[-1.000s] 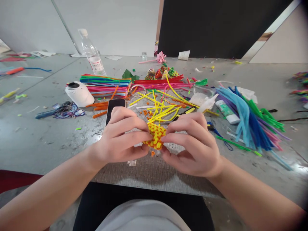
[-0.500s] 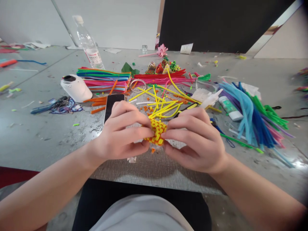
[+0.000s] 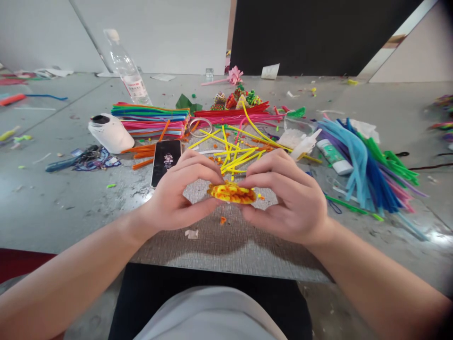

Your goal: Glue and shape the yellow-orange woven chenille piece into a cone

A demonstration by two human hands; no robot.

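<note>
Between my two hands is a small woven piece [image 3: 231,193] of yellow and orange pipe cleaners, held above the table and seen nearly edge-on. My left hand [image 3: 180,191] pinches its left end, fingers on top and thumb below. On the other side my right hand [image 3: 288,198] grips the right end in the same way. Just beyond the hands lie loose yellow pipe cleaners [image 3: 240,160]. A phone [image 3: 166,158] with its screen lit rests beside my left hand.
Bundled pipe cleaners [image 3: 152,115] lie behind, near a white container [image 3: 110,133] and a plastic bottle [image 3: 130,78]. To the right are a glue bottle [image 3: 305,144], a green and white tube [image 3: 335,157] and blue pipe cleaners [image 3: 375,174]. Scraps dot the table [image 3: 71,203].
The woven piece has turned from showing its checkered face to nearly edge-on. My fingers have shifted around it. The phone's screen has gone from dark to lit.
</note>
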